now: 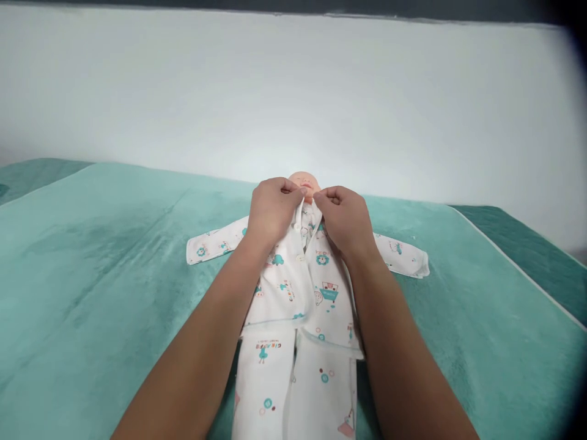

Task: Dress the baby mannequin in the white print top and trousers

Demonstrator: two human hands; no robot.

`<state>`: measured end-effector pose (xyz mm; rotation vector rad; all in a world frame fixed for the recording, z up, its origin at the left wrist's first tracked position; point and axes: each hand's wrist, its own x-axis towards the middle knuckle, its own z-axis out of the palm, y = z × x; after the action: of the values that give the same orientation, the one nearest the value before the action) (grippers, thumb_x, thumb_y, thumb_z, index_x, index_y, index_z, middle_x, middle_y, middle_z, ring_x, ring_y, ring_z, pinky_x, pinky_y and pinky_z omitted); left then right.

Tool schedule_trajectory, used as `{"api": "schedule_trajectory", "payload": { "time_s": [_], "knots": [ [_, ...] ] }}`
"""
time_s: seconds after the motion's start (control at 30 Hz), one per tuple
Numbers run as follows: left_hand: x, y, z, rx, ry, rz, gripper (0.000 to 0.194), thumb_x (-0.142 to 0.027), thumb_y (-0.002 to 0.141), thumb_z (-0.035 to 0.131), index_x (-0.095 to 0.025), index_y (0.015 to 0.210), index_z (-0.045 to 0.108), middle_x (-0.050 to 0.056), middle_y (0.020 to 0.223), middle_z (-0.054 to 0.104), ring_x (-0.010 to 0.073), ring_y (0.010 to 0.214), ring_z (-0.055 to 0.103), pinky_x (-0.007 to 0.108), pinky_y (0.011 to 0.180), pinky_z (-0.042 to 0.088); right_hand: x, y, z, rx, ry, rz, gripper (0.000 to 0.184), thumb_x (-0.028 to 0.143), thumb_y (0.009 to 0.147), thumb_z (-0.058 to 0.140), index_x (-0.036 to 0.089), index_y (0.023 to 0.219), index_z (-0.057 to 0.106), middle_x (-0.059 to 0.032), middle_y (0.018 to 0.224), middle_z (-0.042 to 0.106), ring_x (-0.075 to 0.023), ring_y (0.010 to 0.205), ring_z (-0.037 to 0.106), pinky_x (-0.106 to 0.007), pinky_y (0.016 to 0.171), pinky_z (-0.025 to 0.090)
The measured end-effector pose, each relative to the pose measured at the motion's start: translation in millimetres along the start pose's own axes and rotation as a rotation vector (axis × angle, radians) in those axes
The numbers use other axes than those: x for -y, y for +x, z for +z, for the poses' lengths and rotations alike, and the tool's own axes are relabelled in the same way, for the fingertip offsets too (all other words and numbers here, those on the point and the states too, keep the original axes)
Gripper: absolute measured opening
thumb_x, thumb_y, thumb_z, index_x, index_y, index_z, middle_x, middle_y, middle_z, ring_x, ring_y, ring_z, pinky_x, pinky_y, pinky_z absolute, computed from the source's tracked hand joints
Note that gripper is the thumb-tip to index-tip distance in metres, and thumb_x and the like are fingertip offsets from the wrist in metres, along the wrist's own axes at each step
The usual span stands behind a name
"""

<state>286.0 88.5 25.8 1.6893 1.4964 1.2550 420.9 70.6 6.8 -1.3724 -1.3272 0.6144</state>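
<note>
A baby doll (304, 179) lies on its back, its head away from me. It wears a white baby jacket (287, 299) printed with animals and vehicles, and matching trousers (321, 397). The jacket's front hangs partly apart below the neck, with buttons showing along one edge. My left hand (275, 208) pinches the left collar edge near the doll's chin. Opposite it, my right hand (346, 217) pinches the right collar edge. Both sleeves stretch out sideways on the bed. The lower ends of the trousers fall outside the view.
A teal bed cover (114, 256) spreads under the doll, with white seam lines and darker green parts at both sides. Behind the bed stands a white wall (293, 91) with a dark band along its top.
</note>
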Motion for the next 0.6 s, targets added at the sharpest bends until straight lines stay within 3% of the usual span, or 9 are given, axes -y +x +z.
{"api": "schedule_trajectory", "payload": {
  "time_s": [0.17, 0.4, 0.6],
  "knots": [
    [9, -1, 1.4, 0.077, -0.232, -0.061, 0.014, -0.031, 0.077, 0.07, -0.017, 0.073, 0.071, 0.002, 0.071, 0.068, 0.0119, 0.062, 0.055, 0.027, 0.063, 0.045, -3, 0, 9, 0.045, 0.171, 0.043, 0.021, 0.037, 0.079, 0.064, 0.017, 0.08, 0.07, -0.001, 0.071, 0.065, -0.0138, 0.063, 0.055, -0.029, 0.061, 0.045],
    [18, 1, 3.1, 0.112, -0.329, -0.066, 0.01, -0.026, 0.078, 0.068, -0.017, 0.08, 0.071, 0.004, 0.079, 0.071, 0.0139, 0.07, 0.061, 0.027, 0.069, 0.048, -6, 0, 7, 0.079, 0.214, 0.144, 0.019, 0.036, 0.074, 0.068, 0.018, 0.076, 0.072, 0.0016, 0.063, 0.06, -0.0113, 0.056, 0.049, -0.026, 0.055, 0.04],
    [17, -1, 3.1, 0.141, -0.378, -0.095, 0.007, -0.02, 0.078, 0.065, -0.017, 0.082, 0.068, 0.003, 0.078, 0.069, 0.0132, 0.07, 0.06, 0.027, 0.07, 0.048, -7, -1, 7, 0.125, 0.243, 0.118, 0.018, 0.035, 0.074, 0.069, 0.019, 0.078, 0.074, -0.0001, 0.071, 0.065, -0.0119, 0.063, 0.053, -0.026, 0.06, 0.043]
  ]
}}
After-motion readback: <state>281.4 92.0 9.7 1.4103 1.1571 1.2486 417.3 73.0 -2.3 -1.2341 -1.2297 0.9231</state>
